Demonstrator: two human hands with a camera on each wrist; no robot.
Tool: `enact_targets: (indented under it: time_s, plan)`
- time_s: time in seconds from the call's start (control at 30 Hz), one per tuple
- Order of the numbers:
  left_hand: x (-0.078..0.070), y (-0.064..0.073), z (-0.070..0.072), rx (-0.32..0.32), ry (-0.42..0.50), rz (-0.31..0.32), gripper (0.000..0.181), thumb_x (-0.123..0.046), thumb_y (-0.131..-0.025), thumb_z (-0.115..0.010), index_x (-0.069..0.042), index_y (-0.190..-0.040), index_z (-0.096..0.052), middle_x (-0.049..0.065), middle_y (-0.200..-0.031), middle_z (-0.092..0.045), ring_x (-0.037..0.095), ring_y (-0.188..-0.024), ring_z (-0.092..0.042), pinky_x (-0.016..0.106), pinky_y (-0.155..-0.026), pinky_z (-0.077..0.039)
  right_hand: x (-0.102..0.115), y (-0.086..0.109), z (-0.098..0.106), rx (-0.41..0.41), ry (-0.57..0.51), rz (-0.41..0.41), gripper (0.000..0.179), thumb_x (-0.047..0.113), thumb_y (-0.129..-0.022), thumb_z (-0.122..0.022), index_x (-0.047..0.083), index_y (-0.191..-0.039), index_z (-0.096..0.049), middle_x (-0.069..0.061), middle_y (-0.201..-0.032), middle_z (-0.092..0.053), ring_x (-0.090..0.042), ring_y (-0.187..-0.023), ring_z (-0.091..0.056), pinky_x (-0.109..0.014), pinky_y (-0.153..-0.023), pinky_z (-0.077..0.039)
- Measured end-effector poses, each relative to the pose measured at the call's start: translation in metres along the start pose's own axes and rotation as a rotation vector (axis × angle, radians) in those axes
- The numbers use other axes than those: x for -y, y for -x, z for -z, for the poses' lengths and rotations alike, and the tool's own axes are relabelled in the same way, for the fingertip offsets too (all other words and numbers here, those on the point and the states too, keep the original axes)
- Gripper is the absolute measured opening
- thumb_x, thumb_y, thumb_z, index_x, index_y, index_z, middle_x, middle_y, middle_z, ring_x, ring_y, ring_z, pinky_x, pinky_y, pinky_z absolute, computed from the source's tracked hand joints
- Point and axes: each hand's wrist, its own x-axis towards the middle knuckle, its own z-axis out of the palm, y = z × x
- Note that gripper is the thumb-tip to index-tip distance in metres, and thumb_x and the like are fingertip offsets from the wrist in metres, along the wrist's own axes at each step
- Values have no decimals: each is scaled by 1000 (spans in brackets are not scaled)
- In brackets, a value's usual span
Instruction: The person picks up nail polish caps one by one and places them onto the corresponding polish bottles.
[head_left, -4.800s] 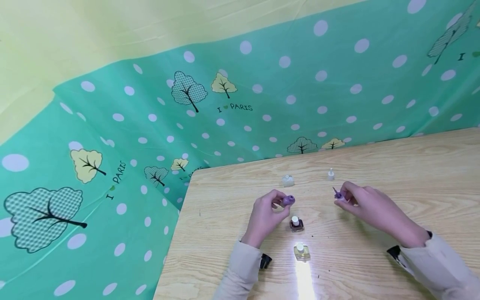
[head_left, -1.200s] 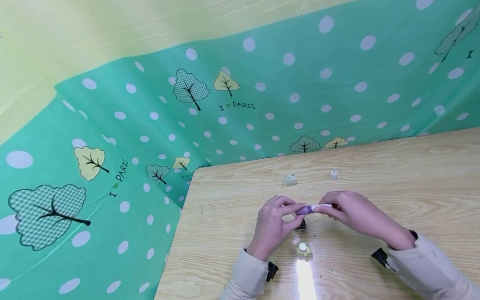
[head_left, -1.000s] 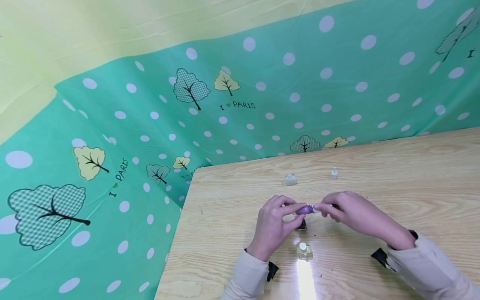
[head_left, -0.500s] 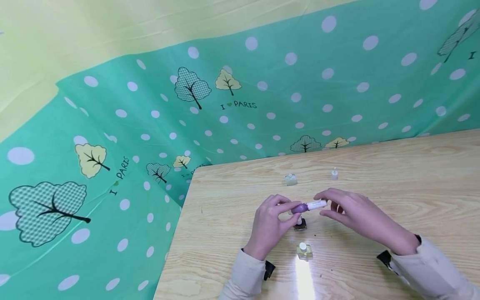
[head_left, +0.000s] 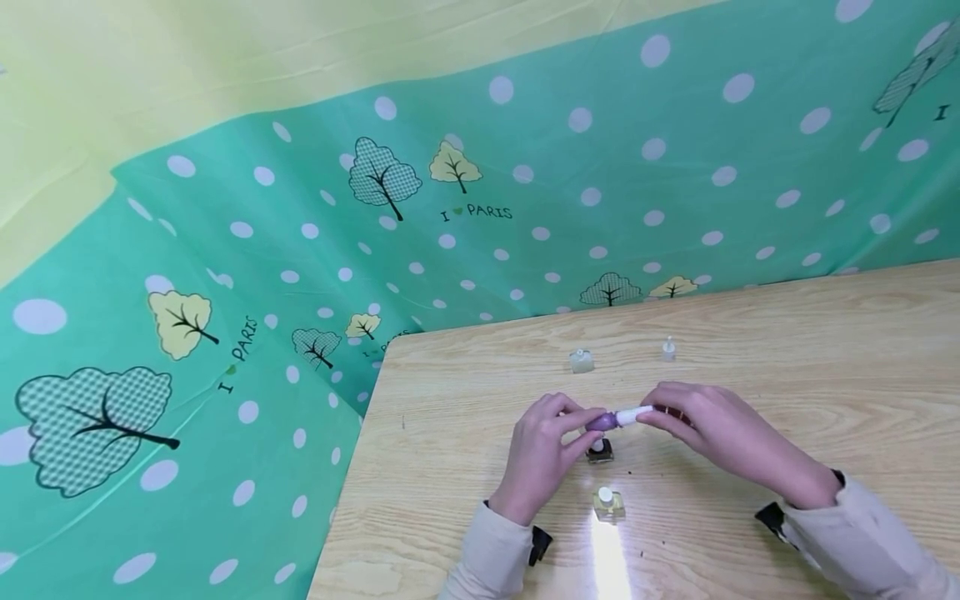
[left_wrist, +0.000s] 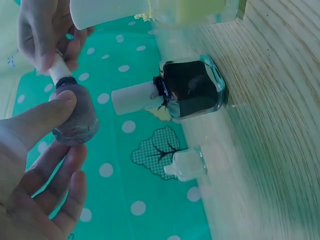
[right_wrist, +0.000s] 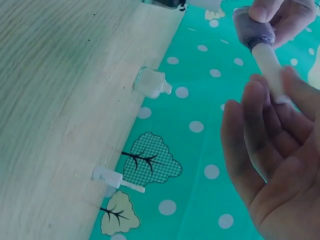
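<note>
A purple nail polish bottle (head_left: 602,422) is pinched between the thumb and fingers of my left hand (head_left: 536,454), held sideways above the table. Its white cap (head_left: 632,415) sits on the neck and points right. At the cap's far end are the thumb and fingertips of my right hand (head_left: 720,433), pinching it. In the right wrist view the cap (right_wrist: 269,70) runs down between thumb and fingers, with purple smears round the bottle's neck. Below the hands stands a dark nail polish bottle (left_wrist: 192,87) with a white cap, partly covered in the head view.
Nearer me stands a pale yellow nail polish bottle (head_left: 608,506) with a white cap. Farther back are an uncapped clear bottle (head_left: 581,361) and a white cap (head_left: 669,350) standing brush up. A polka-dot cloth (head_left: 465,267) hangs behind the wooden table (head_left: 825,358).
Bottle and brush cap, apart in the earliest frame, have come together as both hands closed in. Half a second ago the right fingers were spread off the cap; now they grip its end.
</note>
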Motion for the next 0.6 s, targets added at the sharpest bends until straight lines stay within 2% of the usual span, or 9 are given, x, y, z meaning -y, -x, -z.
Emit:
enact_targets:
  time_s: [0.17, 0.5, 0.6]
  plan:
    - [-2, 0, -1, -12, -11, -11, 25, -28, -85, -77, -22, -109, -77, -10, -91, -67, 2, -80, -56, 6, -69, -41, 1, -2, 1, 41, -49, -85, 24, 31, -102, -55, 27, -79, -63, 17, -64, -48, 2, -54, -39, -20, -50, -37]
    - [-6, 0, -4, -72, 26, 6, 26, -27, -85, -78, -21, -110, -77, -9, -91, -67, 5, -80, -59, 8, -70, -43, 5, -4, 4, 102, -154, -252, 42, 41, -104, -47, 22, -69, -59, 10, -56, -47, -5, -47, -38, -24, -46, -36]
    - [-7, 0, -3, -77, 20, 10, 26, -27, -85, -79, -21, -110, -77, -9, -92, -67, 5, -80, -59, 8, -70, -44, 5, -4, 4, 110, -170, -267, 44, 42, -105, -46, 22, -67, -59, 9, -55, -47, -6, -46, -39, -24, -46, -35]
